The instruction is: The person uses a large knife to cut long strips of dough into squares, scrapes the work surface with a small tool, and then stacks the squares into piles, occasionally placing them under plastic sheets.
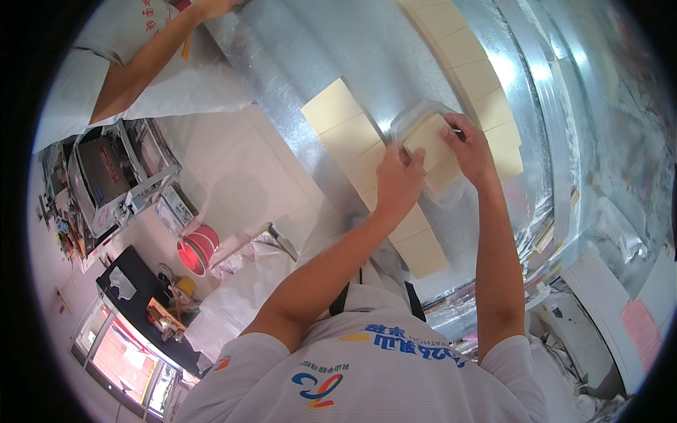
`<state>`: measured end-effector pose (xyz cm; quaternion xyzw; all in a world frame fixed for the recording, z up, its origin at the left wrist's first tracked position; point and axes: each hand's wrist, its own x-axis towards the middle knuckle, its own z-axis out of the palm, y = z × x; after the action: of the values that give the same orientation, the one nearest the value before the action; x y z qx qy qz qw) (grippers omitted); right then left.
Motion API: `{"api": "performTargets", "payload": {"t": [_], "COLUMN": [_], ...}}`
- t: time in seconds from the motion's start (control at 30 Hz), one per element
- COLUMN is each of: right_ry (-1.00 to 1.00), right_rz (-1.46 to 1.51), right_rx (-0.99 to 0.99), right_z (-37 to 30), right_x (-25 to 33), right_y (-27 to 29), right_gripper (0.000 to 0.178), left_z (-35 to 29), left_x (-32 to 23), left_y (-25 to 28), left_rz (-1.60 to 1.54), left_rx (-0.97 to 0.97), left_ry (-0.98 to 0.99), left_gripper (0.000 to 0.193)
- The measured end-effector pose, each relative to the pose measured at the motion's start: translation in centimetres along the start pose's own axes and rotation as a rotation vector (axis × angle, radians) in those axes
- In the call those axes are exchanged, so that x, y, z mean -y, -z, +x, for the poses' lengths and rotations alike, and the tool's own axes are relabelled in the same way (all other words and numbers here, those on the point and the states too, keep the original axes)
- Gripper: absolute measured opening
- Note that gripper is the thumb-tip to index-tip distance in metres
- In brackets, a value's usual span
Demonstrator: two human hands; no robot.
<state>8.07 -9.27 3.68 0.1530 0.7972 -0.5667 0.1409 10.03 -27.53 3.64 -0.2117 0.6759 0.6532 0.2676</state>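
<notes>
On the metal table, a stack of pale yellow, dough-like square sheets (427, 144) sits on a clear plastic bag (446, 200). My left hand (400, 176) is closed at its left edge, fingers curled and thumb against it. At its upper right corner, my right hand (469, 149) grips with bent fingers and thumb. Whether the hands hold the sheets, the film or both is partly hidden by the fingers. A row of similar pale pieces (350, 146) runs diagonally beside my left hand, passing under that forearm. Another row (474, 80) curves along the far right, beyond my right hand.
The metal table (303, 60) has a raised ledge on its right. At the upper left, another person's arm (148, 67) reaches over the table's far end. A red bucket (198, 250) and a metal-framed cart (106, 173) stand on the floor at left.
</notes>
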Motion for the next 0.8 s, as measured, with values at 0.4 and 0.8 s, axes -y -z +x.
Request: {"api": "performTargets", "payload": {"t": [0.4, 0.8], "right_ry": [0.022, 0.002], "right_rz": [0.030, 0.093], "right_rx": [-0.042, -0.022], "right_z": [0.2, -0.1], "right_x": [-0.8, -0.6], "right_y": [-0.5, -0.4], "right_gripper": [0.030, 0.025], "left_z": [0.5, 8.5], "left_x": [-1.2, -2.8], "left_y": [1.0, 3.2], "left_rz": [0.217, 0.541], "left_rx": [0.017, 0.078], "left_ry": [-0.054, -0.559], "left_gripper": [0.029, 0.025]}}
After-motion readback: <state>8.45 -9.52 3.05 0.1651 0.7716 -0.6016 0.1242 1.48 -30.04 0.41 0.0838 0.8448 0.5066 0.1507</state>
